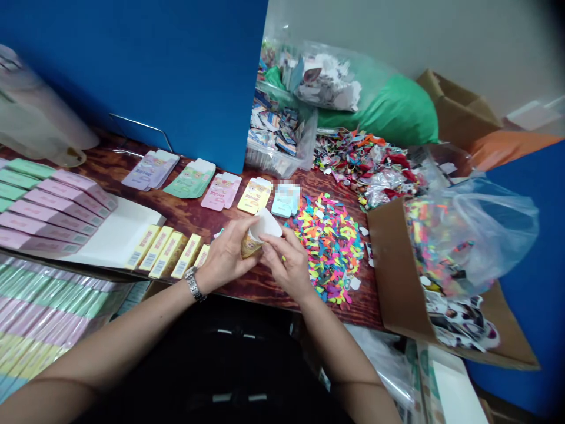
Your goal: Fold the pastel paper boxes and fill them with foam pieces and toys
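Observation:
My left hand (227, 250) is closed around a small yellow carton (251, 246), tilted, its white top flap (268, 222) standing up. At the carton's open end, the thumb and fingers of my right hand (286, 259) press together on its edge. A tiny yellow-green bit (283, 258) shows by the right fingers; whether they grip it I cannot tell. Just right of that hand lies a heap of bright small plastic pieces (333, 247). Beyond my hands, flat yellow cartons (255, 195) and light-blue cartons (286, 200) lie in stacks.
Upright yellow boxes (168, 254) line the left front, beside a white tray (128, 227) of pink boxes (53, 212) and green ones. Purple flat cartons (150, 169) lie farther back. A brown cardboard box (397, 265) bounds the right; a blue panel (176, 70) stands behind.

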Tool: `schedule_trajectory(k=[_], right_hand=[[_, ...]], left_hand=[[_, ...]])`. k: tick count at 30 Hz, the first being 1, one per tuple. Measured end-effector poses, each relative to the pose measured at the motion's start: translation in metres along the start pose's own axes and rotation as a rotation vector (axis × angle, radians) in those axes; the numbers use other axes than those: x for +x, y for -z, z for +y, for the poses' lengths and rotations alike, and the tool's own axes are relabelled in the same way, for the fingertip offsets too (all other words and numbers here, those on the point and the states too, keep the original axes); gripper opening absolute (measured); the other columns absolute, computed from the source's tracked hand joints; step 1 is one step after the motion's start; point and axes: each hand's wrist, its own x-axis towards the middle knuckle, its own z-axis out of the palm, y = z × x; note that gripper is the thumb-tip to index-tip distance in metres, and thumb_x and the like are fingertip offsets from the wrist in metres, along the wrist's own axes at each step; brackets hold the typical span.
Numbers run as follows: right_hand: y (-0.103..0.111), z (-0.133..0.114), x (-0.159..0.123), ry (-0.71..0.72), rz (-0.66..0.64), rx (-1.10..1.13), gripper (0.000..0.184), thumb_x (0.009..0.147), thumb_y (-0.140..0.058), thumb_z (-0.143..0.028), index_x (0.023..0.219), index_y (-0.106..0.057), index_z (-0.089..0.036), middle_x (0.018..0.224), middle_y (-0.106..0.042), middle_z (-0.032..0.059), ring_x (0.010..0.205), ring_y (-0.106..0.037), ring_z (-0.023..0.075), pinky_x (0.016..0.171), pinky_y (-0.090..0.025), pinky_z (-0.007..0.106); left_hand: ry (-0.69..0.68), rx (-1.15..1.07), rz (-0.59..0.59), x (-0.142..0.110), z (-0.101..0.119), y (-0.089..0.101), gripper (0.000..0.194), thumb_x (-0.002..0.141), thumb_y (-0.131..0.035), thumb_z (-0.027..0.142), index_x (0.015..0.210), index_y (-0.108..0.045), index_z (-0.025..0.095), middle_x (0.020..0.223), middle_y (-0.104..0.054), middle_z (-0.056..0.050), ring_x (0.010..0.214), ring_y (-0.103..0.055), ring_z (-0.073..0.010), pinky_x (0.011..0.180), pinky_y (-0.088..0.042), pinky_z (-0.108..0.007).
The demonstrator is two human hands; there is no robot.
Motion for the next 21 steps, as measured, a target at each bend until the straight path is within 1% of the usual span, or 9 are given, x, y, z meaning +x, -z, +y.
schedule_trajectory(k=[2, 4, 7, 9, 10, 12, 15, 18, 21], right_hand=[[0.001, -0.002, 0.003, -0.118, 0.038, 0.144, 0.031, 0.098, -0.051, -0.028, 0.129, -0.059, -0.026, 0.124, -0.064, 0.0074, 0.112, -0.063, 0.019, 0.094, -0.053, 0.034], [0.001, -0.001, 0.009, -0.263, 0.068, 0.275, 0.03, 0.1, -0.047, -0.033, 0.126, -0.06, -0.025, 0.12, -0.067, 0.0054, 0.109, -0.064, 0.0182, 0.093, -0.053, 0.032], [0.001, 0.003, 0.017, -0.422, -0.015, 0.432, 0.024, 0.098, -0.05, -0.037, 0.107, -0.067, -0.023, 0.103, -0.071, 0.0024, 0.094, -0.067, 0.0164, 0.084, -0.055, 0.029], [0.002, 0.004, 0.021, -0.466, -0.076, 0.494, 0.019, 0.093, -0.057, -0.035, 0.102, -0.068, -0.022, 0.096, -0.071, 0.0016, 0.086, -0.067, 0.0154, 0.077, -0.055, 0.027], [0.003, 0.004, 0.022, -0.47, -0.093, 0.481, 0.016, 0.091, -0.06, -0.031, 0.1, -0.069, -0.021, 0.093, -0.071, 0.0016, 0.083, -0.066, 0.015, 0.075, -0.054, 0.027], [0.006, 0.001, 0.024, -0.427, -0.095, 0.357, 0.013, 0.086, -0.063, -0.024, 0.096, -0.07, -0.02, 0.091, -0.069, 0.0021, 0.081, -0.066, 0.0148, 0.071, -0.054, 0.025], [0.007, -0.009, 0.023, -0.26, -0.068, 0.11, 0.015, 0.085, -0.061, -0.015, 0.092, -0.073, -0.02, 0.092, -0.068, 0.0037, 0.086, -0.066, 0.0156, 0.075, -0.054, 0.027], [0.003, -0.017, 0.017, -0.14, -0.014, 0.001, 0.021, 0.091, -0.058, -0.016, 0.104, -0.073, -0.022, 0.099, -0.071, 0.0044, 0.094, -0.067, 0.0166, 0.086, -0.055, 0.03], [-0.008, -0.021, 0.006, -0.12, 0.082, -0.026, 0.027, 0.095, -0.056, -0.02, 0.118, -0.069, -0.024, 0.109, -0.073, 0.0046, 0.099, -0.069, 0.0176, 0.09, -0.056, 0.031]], left_hand=[[-0.053, 0.033, -0.009, -0.001, -0.001, 0.001, 0.06, 0.083, -0.065, 0.022, 0.136, -0.037, 0.023, 0.119, -0.058, -0.011, 0.106, -0.061, -0.0247, 0.084, -0.054, -0.036], [-0.076, 0.059, -0.02, -0.002, -0.001, 0.001, 0.056, 0.084, -0.063, 0.021, 0.134, -0.037, 0.021, 0.118, -0.058, -0.013, 0.106, -0.061, -0.0253, 0.083, -0.054, -0.037], [-0.08, 0.081, -0.023, -0.006, -0.001, 0.0, 0.063, 0.084, -0.064, 0.021, 0.138, -0.032, 0.019, 0.122, -0.058, -0.015, 0.11, -0.06, -0.0263, 0.088, -0.054, -0.038], [-0.065, 0.096, -0.012, -0.007, 0.0, -0.001, 0.073, 0.083, -0.065, 0.022, 0.145, -0.026, 0.017, 0.126, -0.057, -0.017, 0.111, -0.061, -0.0267, 0.089, -0.054, -0.038], [-0.05, 0.11, -0.01, -0.008, 0.001, -0.001, 0.079, 0.083, -0.066, 0.023, 0.147, -0.022, 0.016, 0.129, -0.056, -0.018, 0.112, -0.061, -0.0272, 0.09, -0.054, -0.038], [-0.013, 0.148, -0.024, -0.009, 0.002, -0.003, 0.087, 0.082, -0.066, 0.024, 0.151, -0.015, 0.013, 0.131, -0.055, -0.02, 0.114, -0.06, -0.0286, 0.09, -0.054, -0.038], [0.032, 0.245, -0.071, -0.009, 0.004, -0.005, 0.092, 0.083, -0.064, 0.028, 0.154, -0.009, 0.01, 0.122, -0.057, -0.02, 0.105, -0.062, -0.0304, 0.081, -0.055, -0.039], [0.051, 0.381, -0.088, -0.008, 0.006, -0.005, 0.098, 0.084, -0.062, 0.034, 0.154, -0.001, 0.004, 0.105, -0.058, -0.018, 0.089, -0.061, -0.0303, 0.065, -0.054, -0.037], [0.041, 0.48, -0.094, -0.008, 0.009, -0.004, 0.103, 0.084, -0.061, 0.038, 0.153, 0.006, -0.002, 0.102, -0.056, -0.018, 0.086, -0.059, -0.0307, 0.059, -0.052, -0.036]])
